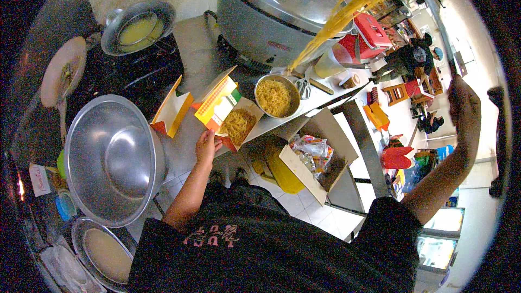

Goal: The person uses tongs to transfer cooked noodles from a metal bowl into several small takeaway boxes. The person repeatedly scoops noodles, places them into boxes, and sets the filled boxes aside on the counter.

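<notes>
My left hand point(207, 149) grips the near edge of an open yellow-and-orange takeout box point(217, 103). Noodles point(239, 125) lie inside it. Beside the box stands a round metal bowl point(297, 100) full of noodles point(273, 97). High at the right, my right hand point(464, 103) is raised and closed around long metal tongs point(460, 64). From their far end, near the top of the view, a long bunch of noodles point(347, 11) hangs down toward the bowl's far rim. Left of the filled box is another open box point(172, 111).
A big steel cooker point(260, 16) stands behind the counter point(198, 49). A large steel basin point(116, 157) and a pan point(138, 27) are at left. Below the counter edge, a carton point(342, 168) holds packets beside a yellow jug point(282, 171). People point(418, 57) are farther off at right.
</notes>
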`<state>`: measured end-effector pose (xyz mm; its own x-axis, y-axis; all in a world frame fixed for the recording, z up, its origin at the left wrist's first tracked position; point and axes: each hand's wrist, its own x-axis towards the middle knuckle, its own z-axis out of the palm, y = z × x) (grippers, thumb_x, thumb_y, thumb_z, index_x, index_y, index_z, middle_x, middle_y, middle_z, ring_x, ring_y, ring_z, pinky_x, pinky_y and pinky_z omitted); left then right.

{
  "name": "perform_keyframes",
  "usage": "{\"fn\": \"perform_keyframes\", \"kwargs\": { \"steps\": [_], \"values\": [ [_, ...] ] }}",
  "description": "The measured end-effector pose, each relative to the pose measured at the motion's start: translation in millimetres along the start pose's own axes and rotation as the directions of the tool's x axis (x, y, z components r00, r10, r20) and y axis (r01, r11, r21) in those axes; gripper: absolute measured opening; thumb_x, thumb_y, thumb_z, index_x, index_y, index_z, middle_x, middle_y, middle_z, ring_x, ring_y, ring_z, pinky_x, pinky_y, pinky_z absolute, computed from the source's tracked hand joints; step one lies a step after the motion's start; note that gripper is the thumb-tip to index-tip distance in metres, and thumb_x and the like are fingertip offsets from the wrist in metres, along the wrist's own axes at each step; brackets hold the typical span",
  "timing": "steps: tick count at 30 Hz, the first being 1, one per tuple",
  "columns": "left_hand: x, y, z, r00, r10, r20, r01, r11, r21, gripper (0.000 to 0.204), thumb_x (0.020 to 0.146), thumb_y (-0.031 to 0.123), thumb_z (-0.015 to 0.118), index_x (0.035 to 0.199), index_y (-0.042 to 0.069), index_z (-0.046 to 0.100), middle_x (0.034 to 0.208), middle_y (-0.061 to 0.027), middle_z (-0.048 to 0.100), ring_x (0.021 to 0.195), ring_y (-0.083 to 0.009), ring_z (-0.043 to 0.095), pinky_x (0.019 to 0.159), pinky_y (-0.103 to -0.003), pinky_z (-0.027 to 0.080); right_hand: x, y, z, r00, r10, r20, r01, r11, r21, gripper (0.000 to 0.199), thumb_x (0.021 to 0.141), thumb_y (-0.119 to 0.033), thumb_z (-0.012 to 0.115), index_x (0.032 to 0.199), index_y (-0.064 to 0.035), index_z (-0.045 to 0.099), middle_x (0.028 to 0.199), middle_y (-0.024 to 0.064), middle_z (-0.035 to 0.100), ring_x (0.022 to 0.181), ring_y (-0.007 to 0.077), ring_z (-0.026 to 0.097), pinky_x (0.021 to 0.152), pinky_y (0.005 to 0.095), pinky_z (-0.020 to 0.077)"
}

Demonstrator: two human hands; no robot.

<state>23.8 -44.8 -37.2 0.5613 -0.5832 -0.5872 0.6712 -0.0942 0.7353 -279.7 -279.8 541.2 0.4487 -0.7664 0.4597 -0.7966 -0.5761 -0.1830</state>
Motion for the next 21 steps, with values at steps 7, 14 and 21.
{"fn": "perform_keyframes", "kwargs": {
  "steps": [7, 14, 21],
  "values": [
    [2.4, 0.0, -3.3, 1.0, -0.005, 0.008, 0.005, 1.0, -0.03, 0.043, 0.098, 0.039, 0.058, 0.12, 0.002, 0.055, 0.118, -0.0113, 0.059, 0.094, -0.0271, 0.068, 0.079, -0.037, 0.059, -104.1, -22.1, 164.8, 0.877, 0.055, 0.477, -0.131, 0.983, 0.128, 0.03, 0.092, -0.033, 0.067, 0.086, -0.0042, 0.072, 0.068, 0.0004, 0.065, 0.062, 0.0104, 0.058, 0.057, 0.0311, 0.0461],
    [-4.9, 15.8, -2.1, 0.998, 0.056, 0.008, -0.056, 0.991, 0.119, 0.035, 0.098, 0.039, 0.057, 0.114, 0.007, 0.058, 0.104, -0.006, 0.065, 0.087, -0.0186, 0.068, 0.069, -0.032, 0.058, -181.7, -73.6, 331.5, 0.774, -0.092, 0.626, 0.263, 0.947, -0.186, 0.054, 0.082, -0.06, 0.064, 0.098, -0.0085, 0.067, 0.086, 0.0139, 0.07, 0.08, 0.0333, 0.069, 0.069, 0.0437, 0.0548],
    [15.8, 8.1, -3.0, 0.973, 0.225, 0.053, -0.202, 0.717, 0.668, 0.048, 0.097, 0.049, 0.052, 0.105, 0.004, 0.067, 0.092, -0.0139, 0.068, 0.088, -0.0245, 0.066, 0.071, -0.039, 0.054, -144.1, -88.1, 294.2, 0.681, -0.168, 0.713, 0.483, 0.835, -0.265, 0.054, 0.075, -0.061, 0.069, 0.09, -0.0088, 0.07, 0.081, 0.0113, 0.07, 0.079, 0.0285, 0.071, 0.064, 0.0411, 0.0563]
  ]
}}
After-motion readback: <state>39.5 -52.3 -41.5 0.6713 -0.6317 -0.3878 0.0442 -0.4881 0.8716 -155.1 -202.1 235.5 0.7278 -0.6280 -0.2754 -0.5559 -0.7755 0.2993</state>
